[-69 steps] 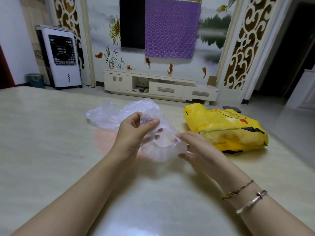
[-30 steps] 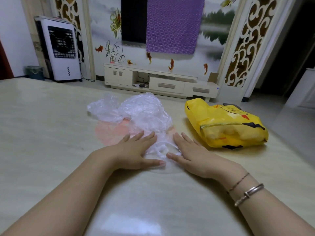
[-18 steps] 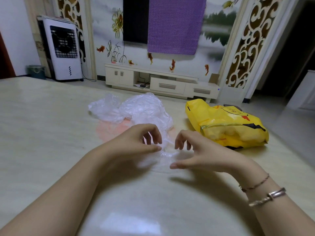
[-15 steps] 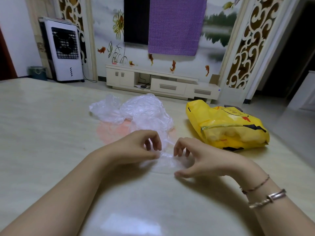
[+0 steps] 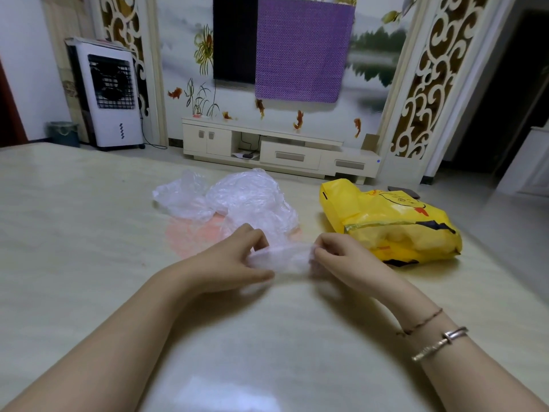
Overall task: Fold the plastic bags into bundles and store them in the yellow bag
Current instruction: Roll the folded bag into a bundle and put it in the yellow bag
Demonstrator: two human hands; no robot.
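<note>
You had one clear plastic bag stretched between your two hands just above the counter, gathered into a narrow crumpled strip. Your left hand pinched one end of it with thumb and curled fingers; your right hand pinched the other end in the same way, so each grip was clenched on the bag and neither was released. In my judgement the step in hand was the folding of this bag into a bundle, at an early stage: the strip was lengthwise gathered but not yet rolled or knotted. The next move would call for bringing the two ends together, or rolling from one grip toward the other, while keeping tension so the thin film does not spring open. Just beyond the grip lay a heap of loose clear bags, unfolded, and under them a pinkish one, so much of the task appeared to remain. The yellow bag lay on its side beyond and to the right of your right grip, near but not touching it; it bulged, though what filled it could not be confirmed. The counter was pale, glossy and streaked, reflecting light near you. Beyond it stood a low white cabinet, a purple cloth hung over a dark screen, and a white air cooler far to the left.
</note>
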